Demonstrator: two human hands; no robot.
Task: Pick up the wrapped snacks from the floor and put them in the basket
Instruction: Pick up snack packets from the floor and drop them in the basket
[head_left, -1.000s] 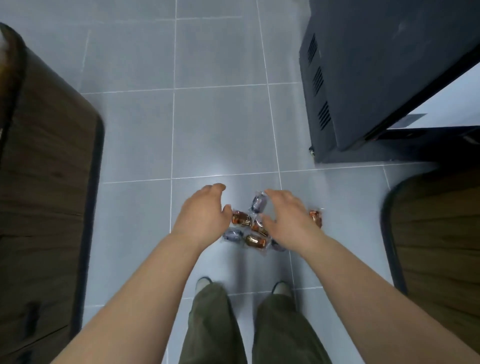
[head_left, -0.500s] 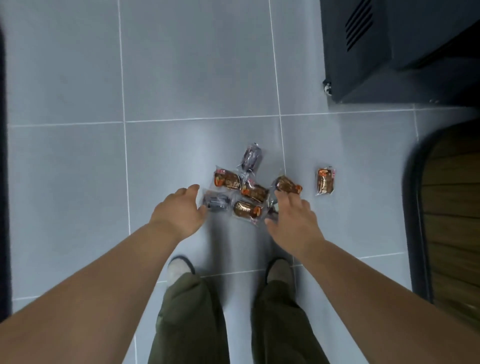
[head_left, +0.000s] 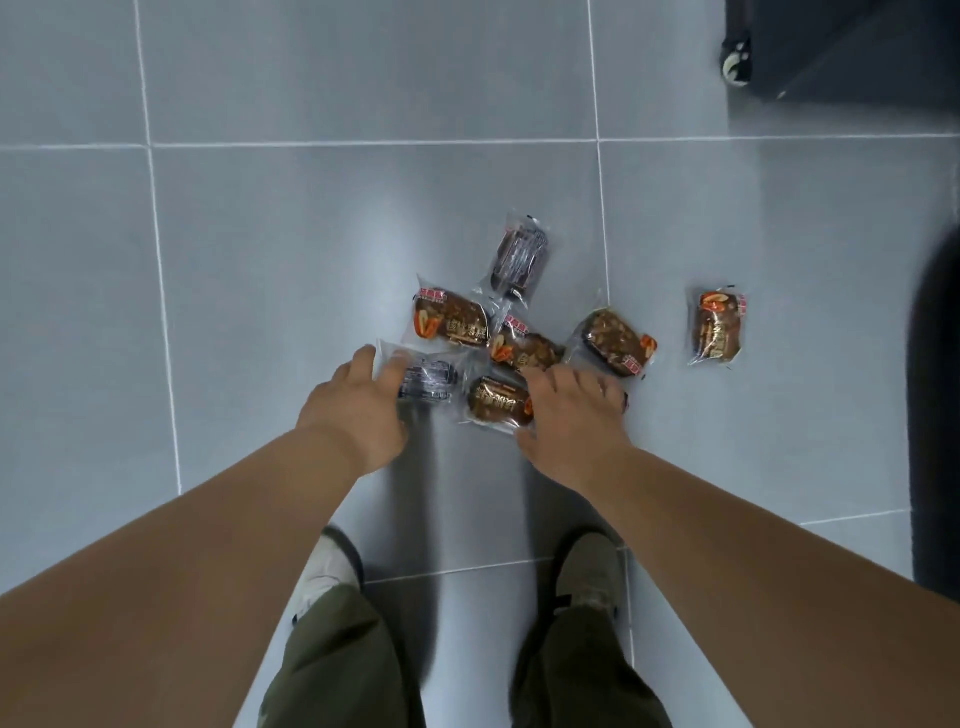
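Both hands have come down to the wrapped snacks (head_left: 452, 322) on the floor (head_left: 260, 260): left hand (head_left: 358, 410) touches a purple packet (head_left: 428, 382), right hand (head_left: 571, 415) rests spread over others; neither grasps yet. The basket is unseen.

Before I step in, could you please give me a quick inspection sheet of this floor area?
Surface: grey tiled floor, glossy.
Job's things: seven wrapped snacks visible, six clustered, a lone snack to the right; basket not in view.
Clutter: nothing seen.
Hands: left hand open, fingers at a purple snack; right hand open over the cluster.
Cables: nothing seen.
Surroundings: dark cabinet on a caster, top right.
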